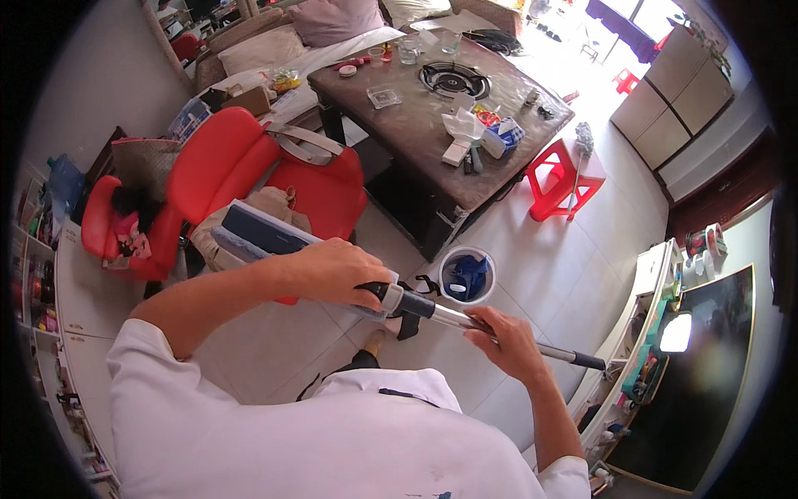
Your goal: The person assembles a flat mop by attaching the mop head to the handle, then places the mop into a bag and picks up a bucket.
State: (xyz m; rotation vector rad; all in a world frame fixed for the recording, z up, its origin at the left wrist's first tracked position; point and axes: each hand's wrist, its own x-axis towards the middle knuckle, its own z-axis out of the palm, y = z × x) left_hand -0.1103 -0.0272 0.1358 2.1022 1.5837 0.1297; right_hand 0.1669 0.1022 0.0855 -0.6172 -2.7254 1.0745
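A flat mop lies slantwise across the middle of the head view. Its long mop head, dark blue-grey with a pale fluffy pad along the edge, points up to the left. My left hand is closed over the mop head near the joint, its fingertips hidden. From the joint a silver pole with black grips runs down to the right. My right hand is wrapped around this pole at mid-length. The pole's black end reaches toward the cabinet on the right.
Ahead stands a brown table with a gas burner, tissues and glasses. Red chairs are at left. A white bin with a blue liner and a red stool stand on the tiles. A low cabinet and television line the right.
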